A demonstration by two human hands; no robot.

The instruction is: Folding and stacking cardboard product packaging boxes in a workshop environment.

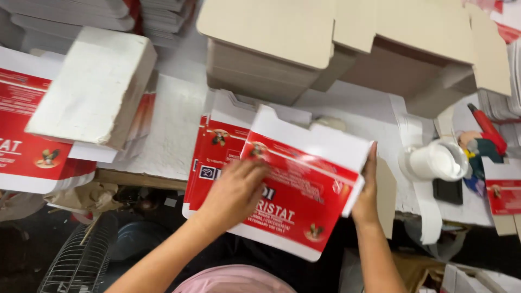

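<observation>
White table [173, 130] under carton stacks [209, 163]

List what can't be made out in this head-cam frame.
- Left hand: fingertips blurred by motion on the red-and-white carton.
- Right hand: fingers hidden behind the carton's right edge.
- Stack of flat cartons: mostly covered by the carton and left hand.
- White cup: contents washed out.
- Colourful object beside the cup: too blurred to identify.
</observation>
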